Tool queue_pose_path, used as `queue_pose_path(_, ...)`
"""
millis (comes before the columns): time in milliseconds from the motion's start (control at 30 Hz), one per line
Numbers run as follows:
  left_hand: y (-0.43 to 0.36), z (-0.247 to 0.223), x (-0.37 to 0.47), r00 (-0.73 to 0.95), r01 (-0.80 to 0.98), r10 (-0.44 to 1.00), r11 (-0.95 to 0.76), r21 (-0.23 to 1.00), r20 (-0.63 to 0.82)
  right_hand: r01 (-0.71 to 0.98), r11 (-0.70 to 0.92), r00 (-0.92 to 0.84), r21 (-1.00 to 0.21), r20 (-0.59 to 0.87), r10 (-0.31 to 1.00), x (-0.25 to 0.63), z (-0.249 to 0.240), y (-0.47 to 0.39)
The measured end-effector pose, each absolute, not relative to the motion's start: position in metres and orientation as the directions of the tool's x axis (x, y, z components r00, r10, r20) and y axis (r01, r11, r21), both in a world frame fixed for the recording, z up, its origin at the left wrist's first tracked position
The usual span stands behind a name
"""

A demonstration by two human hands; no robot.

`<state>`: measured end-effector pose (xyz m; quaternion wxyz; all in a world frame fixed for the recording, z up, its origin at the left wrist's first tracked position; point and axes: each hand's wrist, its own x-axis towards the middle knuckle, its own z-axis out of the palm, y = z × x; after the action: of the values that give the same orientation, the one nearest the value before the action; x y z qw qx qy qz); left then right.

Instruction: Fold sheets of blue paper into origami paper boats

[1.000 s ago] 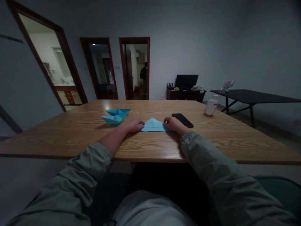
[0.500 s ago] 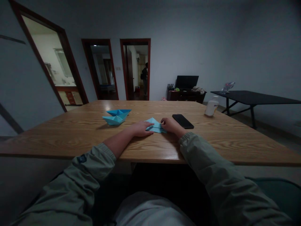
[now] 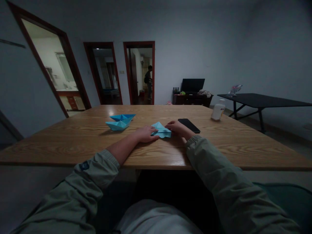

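Observation:
A light blue sheet of folded paper (image 3: 161, 130) lies on the wooden table in front of me, with a peak at its far side and a crease running across it. My left hand (image 3: 146, 134) holds its left side down against the table, fingers on top and thumb by the near edge. At its right corner, my right hand (image 3: 177, 127) has its fingertips pinched together on the paper. Left of my hands stand two folded paper boats, a light blue one (image 3: 119, 125) in front and a darker blue one (image 3: 122, 117) behind.
Just beyond my right hand lies a black phone (image 3: 188, 125). A white bottle (image 3: 218, 111) stands at the table's far right. Behind are a black table (image 3: 263, 100), a cabinet with a monitor (image 3: 193, 85), and a person (image 3: 148, 81) in a doorway.
My right hand has shifted slightly left and away from me along the paper's right corner, showing more of its near edge. My left hand stays put. The person in the doorway has turned.

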<state>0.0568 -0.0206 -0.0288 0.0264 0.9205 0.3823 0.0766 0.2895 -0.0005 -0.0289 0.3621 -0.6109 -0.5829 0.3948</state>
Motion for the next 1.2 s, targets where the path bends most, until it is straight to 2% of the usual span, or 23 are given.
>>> queue_pose_path(167,-0.018,-0.029,0.057,0.715,0.661,0.683,-0.73,0.173,0.151,0.314,-0.005,-0.044,-0.949,-0.02,0.999,0.287,-0.03,-0.001)
queue_pose_path(267,-0.019,-0.027,0.059,0.661,0.67,0.725,-0.686,0.284,0.192,0.193,0.064,-0.023,-0.979,0.06,0.998,0.278,-0.026,-0.004)
queue_pose_path(367,-0.017,-0.024,0.064,0.605,0.547,0.744,-0.648,0.53,0.285,0.125,0.2,0.018,-0.972,0.204,0.979,0.262,-0.019,-0.01)
queue_pose_path(467,-0.011,-0.021,0.07,0.541,0.192,0.738,-0.575,0.796,0.403,0.072,0.372,-0.062,-0.926,0.368,0.928,0.245,-0.01,-0.02)
queue_pose_path(567,-0.01,-0.014,0.073,0.431,-0.087,0.8,-0.422,0.902,0.416,0.099,0.517,-0.119,-0.851,0.505,0.855,0.234,-0.002,-0.031)
queue_pose_path(633,-0.013,-0.01,0.072,0.39,-0.218,0.841,-0.312,0.925,0.375,0.228,0.585,-0.188,-0.778,0.554,0.811,0.232,0.001,-0.038)
queue_pose_path(733,-0.02,-0.004,0.068,0.392,-0.394,0.85,-0.19,0.899,0.352,0.444,0.701,-0.306,-0.557,0.642,0.703,0.233,0.0,-0.044)
queue_pose_path(833,-0.022,0.0,0.064,0.368,-0.465,0.853,-0.177,0.868,0.371,0.523,0.789,-0.409,-0.324,0.716,0.565,0.235,-0.005,-0.045)
queue_pose_path(933,-0.019,0.0,0.061,0.333,-0.446,0.874,-0.185,0.876,0.354,0.55,0.799,-0.411,-0.244,0.753,0.513,0.238,-0.008,-0.041)
queue_pose_path(1000,-0.015,0.0,0.058,0.31,-0.425,0.892,-0.181,0.887,0.33,0.586,0.762,-0.3,-0.276,0.799,0.52,0.242,-0.008,-0.035)
queue_pose_path(1067,-0.012,0.0,0.054,0.282,-0.38,0.907,-0.195,0.904,0.314,0.619,0.683,-0.114,-0.388,0.815,0.567,0.249,-0.007,-0.027)
queue_pose_path(1133,-0.011,0.0,0.051,0.265,-0.3,0.915,-0.22,0.928,0.303,0.588,0.564,0.062,-0.58,0.728,0.683,0.258,-0.007,-0.017)
queue_pose_path(1200,-0.01,0.0,0.049,0.256,-0.238,0.919,-0.24,0.941,0.299,0.468,0.439,0.106,-0.767,0.542,0.834,0.265,-0.009,-0.008)
